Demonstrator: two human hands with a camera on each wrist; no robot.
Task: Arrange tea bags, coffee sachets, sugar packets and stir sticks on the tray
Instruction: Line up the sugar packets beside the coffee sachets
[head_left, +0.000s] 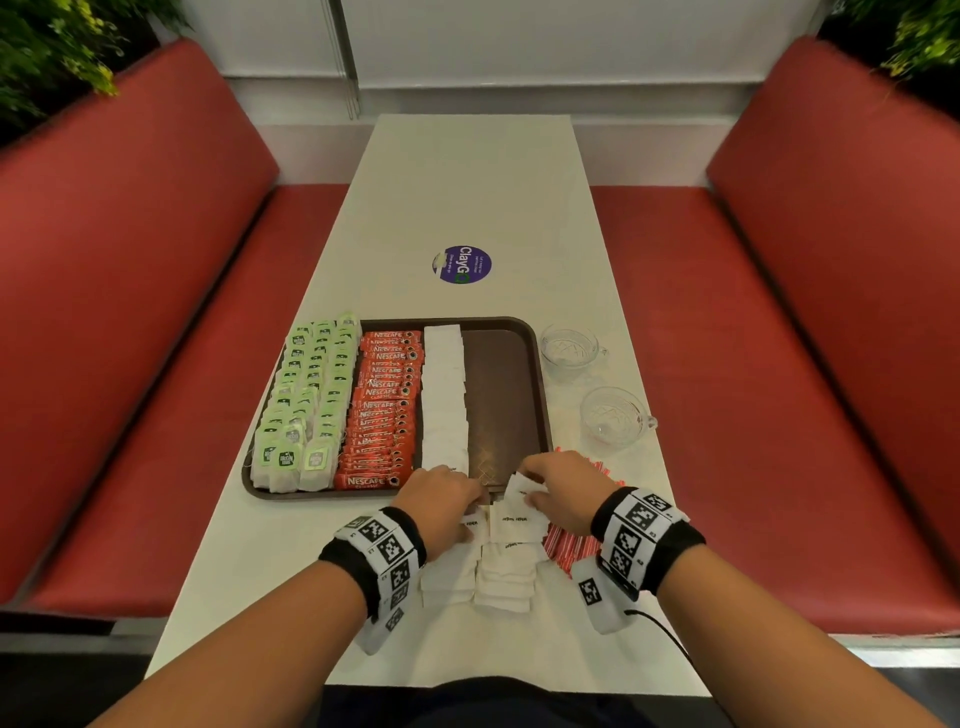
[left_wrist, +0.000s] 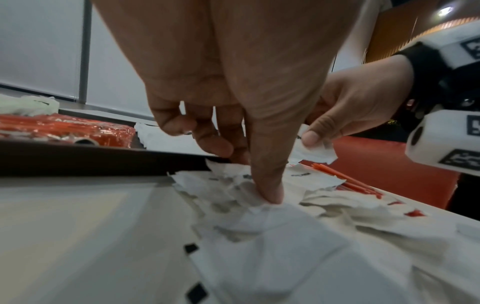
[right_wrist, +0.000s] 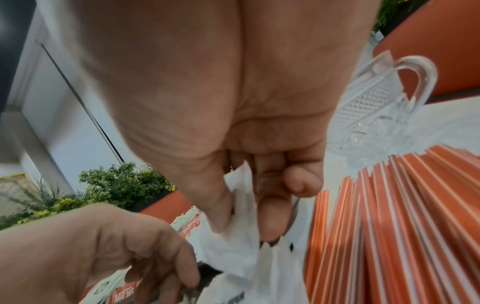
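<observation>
A brown tray (head_left: 501, 395) holds rows of green tea bags (head_left: 306, 395), red coffee sachets (head_left: 384, 405) and white sugar packets (head_left: 444, 395); its right strip is bare. Loose sugar packets (head_left: 504, 566) lie piled on the table in front of the tray. My left hand (head_left: 475, 501) pinches packets at the top of this pile (left_wrist: 233, 185), thumb pressed down and fingers curled. Just right of it, my right hand (head_left: 524, 491) holds a sugar packet (right_wrist: 239, 242) between thumb and fingers, near the tray's front rim. Red stir sticks (head_left: 571, 545) lie under my right wrist.
Two cut-glass cups (head_left: 569, 348) (head_left: 615, 415) stand on the table to the right of the tray. A round purple sticker (head_left: 461, 265) is on the table beyond the tray. Red benches (head_left: 156, 312) run along both long sides of the narrow white table (head_left: 467, 182).
</observation>
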